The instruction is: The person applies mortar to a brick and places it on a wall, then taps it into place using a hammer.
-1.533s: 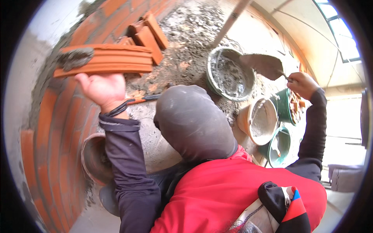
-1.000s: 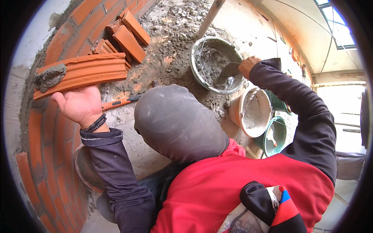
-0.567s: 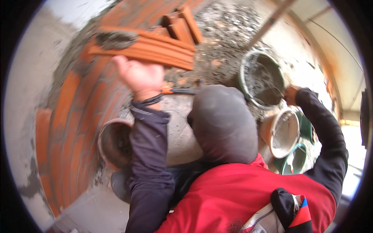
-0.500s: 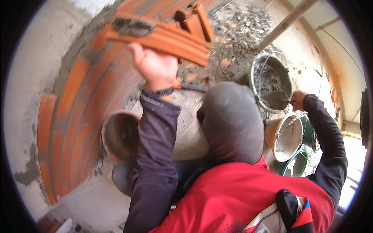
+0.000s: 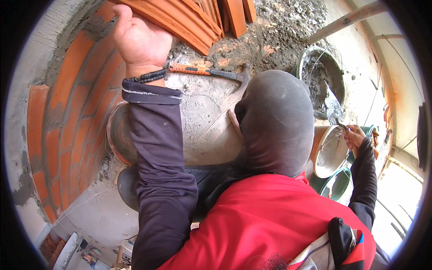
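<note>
My left hand (image 5: 141,40), palm up and thumb raised, supports a terracotta hollow brick (image 5: 166,18) at the upper edge, beside the brick wall (image 5: 67,112); its fingertips are hidden underneath. My right hand (image 5: 354,139) grips a trowel (image 5: 334,107) whose blade carries wet mortar at the lower rim of a bucket of grey mortar (image 5: 317,67). A hammer with an orange and black handle (image 5: 189,69) lies on the dusty floor (image 5: 202,112) below my left hand's brick. A grey fabric-covered head (image 5: 276,121) sits between both arms, above red-shirted shoulders (image 5: 265,216).
More bricks (image 5: 235,15) stand at the top beside rubble (image 5: 288,22). A pole (image 5: 346,20) slants down to the floor. Two more buckets (image 5: 330,153) (image 5: 333,189) stand below the mortar bucket. Another bucket (image 5: 119,135) is half hidden behind my left arm.
The view has shifted. My left hand and brick have moved up and left, partly out of frame. My right hand has lowered, and the mortar-laden trowel blade now shows at the bucket's rim.
</note>
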{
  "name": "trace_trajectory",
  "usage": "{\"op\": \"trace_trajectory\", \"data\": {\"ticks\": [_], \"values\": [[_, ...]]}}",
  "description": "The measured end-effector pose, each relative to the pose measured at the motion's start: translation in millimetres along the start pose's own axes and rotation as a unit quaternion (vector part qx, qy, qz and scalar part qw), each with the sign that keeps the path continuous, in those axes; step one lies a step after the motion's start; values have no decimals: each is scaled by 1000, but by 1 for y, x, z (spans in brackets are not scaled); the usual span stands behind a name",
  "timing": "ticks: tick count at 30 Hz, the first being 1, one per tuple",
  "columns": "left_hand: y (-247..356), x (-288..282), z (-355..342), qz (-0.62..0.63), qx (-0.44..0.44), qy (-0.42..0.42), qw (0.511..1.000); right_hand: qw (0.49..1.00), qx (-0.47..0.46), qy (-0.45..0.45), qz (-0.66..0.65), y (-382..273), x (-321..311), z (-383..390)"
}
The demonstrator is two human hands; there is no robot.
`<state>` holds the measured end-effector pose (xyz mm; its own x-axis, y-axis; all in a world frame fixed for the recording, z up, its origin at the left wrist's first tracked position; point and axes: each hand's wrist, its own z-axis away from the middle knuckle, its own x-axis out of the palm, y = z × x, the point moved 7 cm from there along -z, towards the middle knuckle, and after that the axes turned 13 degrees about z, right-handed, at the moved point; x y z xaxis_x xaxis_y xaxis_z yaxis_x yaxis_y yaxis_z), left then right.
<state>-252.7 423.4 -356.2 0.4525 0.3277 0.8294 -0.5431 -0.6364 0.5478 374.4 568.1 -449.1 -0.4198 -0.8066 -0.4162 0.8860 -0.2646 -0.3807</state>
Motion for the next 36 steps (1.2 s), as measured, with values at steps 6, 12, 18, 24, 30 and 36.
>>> {"op": "trace_trajectory", "data": {"ticks": [6, 12, 18, 24, 30, 36], "values": [[8, 8, -10, 142, -1, -203, 969, 994, -35, 55, -91, 9, -4, 36], [5, 9, -9, 144, 15, -172, 974, 963, -114, 193, -150, -60, -2, 74], [3, 17, 2, 79, 14, -69, 994, 944, -282, 102, -136, -199, 42, 93], [-14, 28, 12, 202, 32, -24, 979, 912, -402, 51, -62, -309, 92, 120], [-24, 41, 27, 250, 30, -98, 963, 729, -547, 261, 317, -367, 130, 130], [-26, 39, 27, 266, 49, -54, 961, 701, -563, 298, 322, -369, 147, 136]]}}
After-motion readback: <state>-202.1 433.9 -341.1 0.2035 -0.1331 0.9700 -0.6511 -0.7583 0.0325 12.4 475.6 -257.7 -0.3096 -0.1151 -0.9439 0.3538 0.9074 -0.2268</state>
